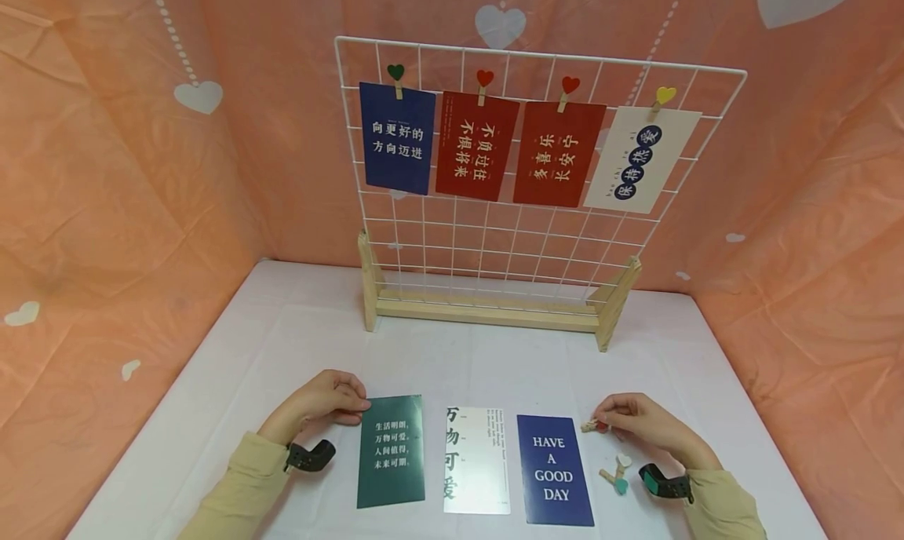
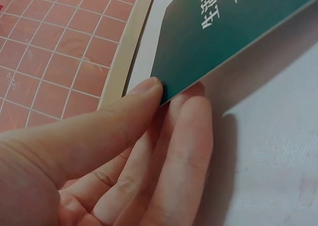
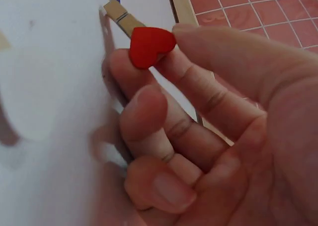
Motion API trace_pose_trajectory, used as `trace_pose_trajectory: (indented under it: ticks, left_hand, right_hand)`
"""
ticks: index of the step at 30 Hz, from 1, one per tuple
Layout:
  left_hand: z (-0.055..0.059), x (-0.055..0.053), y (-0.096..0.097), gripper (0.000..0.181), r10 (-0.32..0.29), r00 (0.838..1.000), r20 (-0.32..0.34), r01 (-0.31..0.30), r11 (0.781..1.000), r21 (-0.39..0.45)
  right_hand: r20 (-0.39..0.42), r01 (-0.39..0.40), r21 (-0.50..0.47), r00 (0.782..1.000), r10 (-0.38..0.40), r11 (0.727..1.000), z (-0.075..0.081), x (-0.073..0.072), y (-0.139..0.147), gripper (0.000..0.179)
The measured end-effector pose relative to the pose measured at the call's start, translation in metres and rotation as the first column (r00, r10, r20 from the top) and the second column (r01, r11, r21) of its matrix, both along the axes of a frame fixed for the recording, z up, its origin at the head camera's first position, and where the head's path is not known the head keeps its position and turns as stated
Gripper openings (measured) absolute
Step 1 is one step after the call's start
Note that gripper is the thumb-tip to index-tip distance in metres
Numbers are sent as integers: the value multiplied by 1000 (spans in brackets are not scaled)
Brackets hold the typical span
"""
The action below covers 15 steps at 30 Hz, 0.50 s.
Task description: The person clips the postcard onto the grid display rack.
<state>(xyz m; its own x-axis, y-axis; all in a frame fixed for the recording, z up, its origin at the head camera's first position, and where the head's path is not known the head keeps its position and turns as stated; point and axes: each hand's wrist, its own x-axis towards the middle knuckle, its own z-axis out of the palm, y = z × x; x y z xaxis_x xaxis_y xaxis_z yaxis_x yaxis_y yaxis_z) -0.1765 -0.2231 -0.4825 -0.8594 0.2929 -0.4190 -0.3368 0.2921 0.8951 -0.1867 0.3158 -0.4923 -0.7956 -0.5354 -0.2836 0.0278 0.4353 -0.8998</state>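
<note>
At the left, our left hand point(image 1: 328, 399) pinches the green card point(image 1: 391, 477) at its far left corner, thumb on top and fingers beneath; the left wrist view shows that edge raised off the desk point(image 1: 297, 328). We do well to grip only this small bit, leaving the print uncovered and the card unbent. Next along, the white card point(image 1: 476, 477) lies on the desk, with the rack point(image 1: 487, 316) standing behind it and four hanging cards point(image 1: 533, 159) clipped near its top. Then comes the blue card point(image 1: 558, 477), touched by neither hand. On the right, our right hand point(image 1: 639, 418) holds the red clip point(image 3: 149, 47) by its heart end, the wooden nose pointing away from the palm. That seems a sound hold: squeezing there should part the nose, and we would let it bite just the card's edge, clear of the lettering. The white clip point(image 1: 624, 461) and teal clip point(image 1: 621, 486) lie loose near that wrist; we had best not brush them.
</note>
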Motion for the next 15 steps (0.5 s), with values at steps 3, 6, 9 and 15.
trace_pose_trajectory:
  ticks: [3,6,9,15]
  left_hand:
    - [0,0,0,18,15,1000,19,-15,1000,15]
    - [-1,0,1,19,26,999,28,-27,999,40]
    - [-2,0,1,21,35,999,29,-37,998,57]
    - [-4,0,2,24,62,998,23,-63,997,52]
  right_hand:
    - [17,6,-4,1000,-6,1000,1,-1,0,24]
    - [20,15,16,1000,-16,1000,1,-2,-1,25]
    - [17,21,40,1000,-22,999,1,-4,-1,25]
    - [21,6,27,1000,-6,1000,-1,-4,-1,23]
